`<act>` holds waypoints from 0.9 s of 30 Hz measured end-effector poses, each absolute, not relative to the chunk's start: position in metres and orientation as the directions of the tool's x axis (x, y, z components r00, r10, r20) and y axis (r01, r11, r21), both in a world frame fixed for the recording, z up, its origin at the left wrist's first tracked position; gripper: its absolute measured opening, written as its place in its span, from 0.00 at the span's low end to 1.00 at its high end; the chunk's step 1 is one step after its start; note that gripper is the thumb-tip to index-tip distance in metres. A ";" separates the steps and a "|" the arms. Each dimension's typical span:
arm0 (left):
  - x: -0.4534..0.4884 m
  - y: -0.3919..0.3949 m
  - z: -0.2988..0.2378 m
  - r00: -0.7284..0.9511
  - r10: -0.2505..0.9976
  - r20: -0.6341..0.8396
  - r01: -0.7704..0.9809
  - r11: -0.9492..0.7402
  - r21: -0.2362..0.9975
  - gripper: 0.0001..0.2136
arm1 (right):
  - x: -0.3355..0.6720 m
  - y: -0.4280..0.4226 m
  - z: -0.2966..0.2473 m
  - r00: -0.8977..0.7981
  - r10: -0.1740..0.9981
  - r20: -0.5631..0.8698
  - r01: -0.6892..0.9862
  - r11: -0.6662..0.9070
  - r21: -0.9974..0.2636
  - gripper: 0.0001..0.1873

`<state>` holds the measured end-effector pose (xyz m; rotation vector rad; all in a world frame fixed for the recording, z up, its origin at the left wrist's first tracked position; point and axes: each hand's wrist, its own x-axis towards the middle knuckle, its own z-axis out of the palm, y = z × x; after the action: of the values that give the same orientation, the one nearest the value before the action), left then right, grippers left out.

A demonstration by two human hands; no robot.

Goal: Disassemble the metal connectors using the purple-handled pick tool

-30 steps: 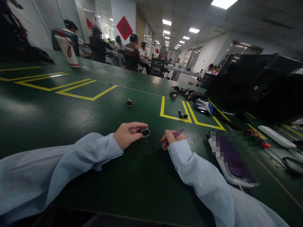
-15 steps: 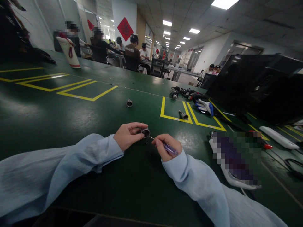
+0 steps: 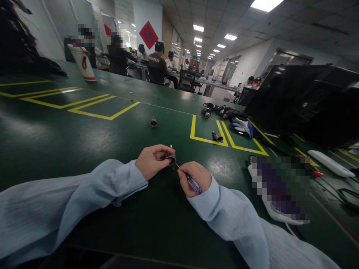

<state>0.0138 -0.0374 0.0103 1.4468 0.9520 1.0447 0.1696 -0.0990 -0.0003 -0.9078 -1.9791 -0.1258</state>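
Note:
My left hand (image 3: 153,160) pinches a small round metal housing (image 3: 171,160) between thumb and fingers, its hollow side turned down toward the right. A thin stem (image 3: 171,146) sticks up above my fingers. My right hand (image 3: 195,178) is wrapped round the purple handle of a screwdriver (image 3: 195,185), whose thin shaft points up and left to the housing's rim. Whether the tip touches inside is too small to tell. Just below the housing, a tiny dark part (image 3: 173,169) lies on the green table (image 3: 126,228).
A similar metal cup (image 3: 153,122) stands farther back. Another metal part (image 3: 217,136) lies by yellow tape. To the right are a glove (image 3: 242,127), cabled parts (image 3: 207,112), a blurred white-edged device (image 3: 269,209) and black monitors (image 3: 297,97). A white cup (image 3: 82,62) stands back left.
My right hand has shifted slightly left and down, with the screwdriver at a steeper angle. My left hand has tilted the housing, so the stem now shows above it.

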 end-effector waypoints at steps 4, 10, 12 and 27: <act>0.013 -0.038 0.011 0.305 0.947 0.106 0.030 -0.121 0.992 0.13 | 0.168 -0.101 0.003 -0.328 0.538 0.776 0.647 0.727 -0.231 0.05; 0.014 -0.038 0.011 0.292 0.953 0.081 0.052 -0.101 0.994 0.12 | 0.168 -0.100 0.000 -0.358 0.550 0.755 0.655 0.724 -0.217 0.05; 0.014 -0.037 0.012 0.291 0.954 0.068 0.057 -0.088 0.994 0.12 | 0.168 -0.099 -0.002 -0.356 0.558 0.749 0.652 0.723 -0.229 0.05; 0.016 -0.038 0.011 0.275 0.961 0.027 -0.006 -0.026 1.000 0.12 | 0.165 -0.103 -0.002 -0.306 0.562 0.768 0.627 0.726 -0.282 0.06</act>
<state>0.0156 -0.0375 0.0110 1.3459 0.9865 1.0215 0.1653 -0.1030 -0.0016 -0.9066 -1.9872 -0.0871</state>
